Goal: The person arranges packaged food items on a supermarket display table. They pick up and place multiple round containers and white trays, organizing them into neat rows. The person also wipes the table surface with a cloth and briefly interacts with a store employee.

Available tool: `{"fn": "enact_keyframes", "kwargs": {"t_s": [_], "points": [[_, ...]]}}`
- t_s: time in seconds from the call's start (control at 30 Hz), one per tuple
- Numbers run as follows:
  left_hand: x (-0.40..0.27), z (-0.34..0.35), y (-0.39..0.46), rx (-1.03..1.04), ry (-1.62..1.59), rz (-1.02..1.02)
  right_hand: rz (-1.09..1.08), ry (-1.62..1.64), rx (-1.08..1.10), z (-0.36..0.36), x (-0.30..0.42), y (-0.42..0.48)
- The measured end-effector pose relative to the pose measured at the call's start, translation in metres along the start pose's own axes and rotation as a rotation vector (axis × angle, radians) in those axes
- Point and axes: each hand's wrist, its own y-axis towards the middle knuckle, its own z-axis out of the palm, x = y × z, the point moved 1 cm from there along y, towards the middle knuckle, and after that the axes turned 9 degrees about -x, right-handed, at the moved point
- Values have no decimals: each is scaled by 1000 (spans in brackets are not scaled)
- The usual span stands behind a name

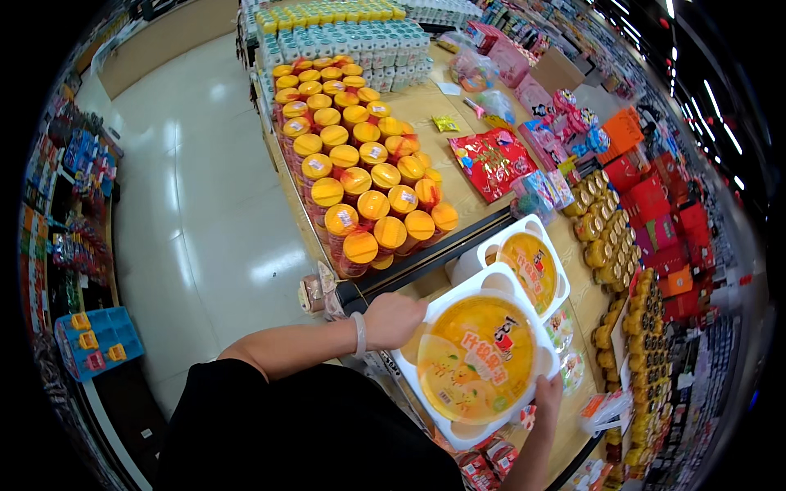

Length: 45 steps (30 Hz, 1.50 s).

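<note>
My left hand, with a pale bangle on its wrist, grips the upper left edge of a white foam tray holding a large round tub of orange fruit jelly. My right hand holds the same tray at its lower right side. The tray is held over the near part of a wooden display table. Just behind it, a second white foam tray with a similar tub rests by the black divider rail. The fingers under the held tray are mostly hidden.
Orange-lidded jars stand in rows behind the rail. A red candy bag lies to their right. Yellow jars line the right side. A tiled floor is at left, beside shelves with a blue display tray.
</note>
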Motion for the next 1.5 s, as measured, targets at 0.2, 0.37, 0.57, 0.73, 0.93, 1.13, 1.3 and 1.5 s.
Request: {"fn": "enact_keyframes", "kwargs": {"t_s": [0.2, 0.37, 0.57, 0.73, 0.93, 1.13, 1.3, 1.5], "points": [[46, -82, 39, -98, 9, -48, -74, -46, 108, 33, 125, 41], [126, -191, 68, -132, 265, -56, -86, 41, 266, 153, 236, 60], [224, -258, 83, -172, 360, -236, -109, 73, 458, 289, 295, 113], [284, -263, 90, -216, 414, -278, 3, 125, 435, 353, 329, 101], [319, -239, 82, -309, 180, -221, -27, -28, 453, 371, 313, 108], [313, -252, 56, -340, -161, -412, -102, 305, 368, 283, 273, 84], [143, -258, 40, -932, 426, 99, -61, 342, -210, 139, 137, 114], [2, -145, 66, -583, -146, 486, 177, 21, -395, 58, -19, 126]]}}
